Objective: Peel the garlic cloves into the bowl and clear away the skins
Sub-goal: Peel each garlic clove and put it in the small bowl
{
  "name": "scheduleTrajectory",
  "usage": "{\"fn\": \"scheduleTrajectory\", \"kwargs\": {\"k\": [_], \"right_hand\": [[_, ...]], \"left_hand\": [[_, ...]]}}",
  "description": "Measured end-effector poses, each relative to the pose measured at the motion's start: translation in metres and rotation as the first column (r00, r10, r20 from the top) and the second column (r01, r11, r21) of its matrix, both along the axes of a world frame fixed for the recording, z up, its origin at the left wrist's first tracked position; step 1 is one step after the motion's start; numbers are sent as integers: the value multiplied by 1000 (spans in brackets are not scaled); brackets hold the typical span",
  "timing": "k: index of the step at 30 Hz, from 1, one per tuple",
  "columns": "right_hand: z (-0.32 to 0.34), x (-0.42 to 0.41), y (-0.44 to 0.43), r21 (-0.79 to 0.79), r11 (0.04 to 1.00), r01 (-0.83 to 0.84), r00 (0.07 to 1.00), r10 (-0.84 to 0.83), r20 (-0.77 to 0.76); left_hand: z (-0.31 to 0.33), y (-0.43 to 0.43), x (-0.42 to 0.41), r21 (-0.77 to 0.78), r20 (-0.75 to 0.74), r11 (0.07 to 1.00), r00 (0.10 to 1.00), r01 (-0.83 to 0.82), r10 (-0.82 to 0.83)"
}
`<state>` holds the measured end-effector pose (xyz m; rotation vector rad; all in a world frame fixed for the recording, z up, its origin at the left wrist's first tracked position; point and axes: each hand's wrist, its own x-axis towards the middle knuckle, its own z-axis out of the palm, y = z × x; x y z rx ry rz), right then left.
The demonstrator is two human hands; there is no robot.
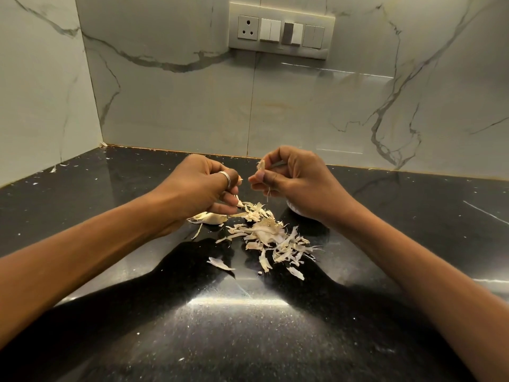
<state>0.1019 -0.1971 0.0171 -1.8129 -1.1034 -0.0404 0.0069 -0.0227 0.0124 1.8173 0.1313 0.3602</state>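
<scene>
Head view: left hand [202, 186] pinches skin scrap [239, 202], right hand [296, 181] pinches garlic clove [261, 164]; skins pile [271, 235] below; right hand half-hides bowl [295, 211]; wall [192, 106] bounds bench [82, 194].

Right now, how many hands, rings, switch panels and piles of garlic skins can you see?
Hands: 2, the left hand and the right hand
Ring: 1
Switch panel: 1
Pile of garlic skins: 1
Total: 5

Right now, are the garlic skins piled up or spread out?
Spread out: the garlic skins lie scattered loose across the black counter, some flakes apart.
</scene>
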Motion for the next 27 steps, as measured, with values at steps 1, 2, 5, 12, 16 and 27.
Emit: {"fn": "scheduleTrajectory", "kwargs": {"k": [1,2,5,12,16,27], "right_hand": [[0,0,0,3,1000,0,1000,0,-15],[0,0,0,1,1000,1,1000,-1,-20],[-2,-1,2,-14,1000,8,1000,-8,-24],[-4,-4,2,-36,999,34,999,-33,9],[-6,-3,3,-60,998,36,998,-32,58],[-9,-7,4,-60,995,75,970,-59,238]], "left_hand": [[0,1,0,27,6,1000,1000,-9,9],[0,1,0,60,18,998,1000,-15,14],[-1,1,-1,215,112,975,993,-58,34],[-1,2,-3,411,351,895,936,-173,20],[-3,0,-3,468,406,858,914,-212,4],[-3,-3,-5,594,476,757,877,-271,-60]]}}
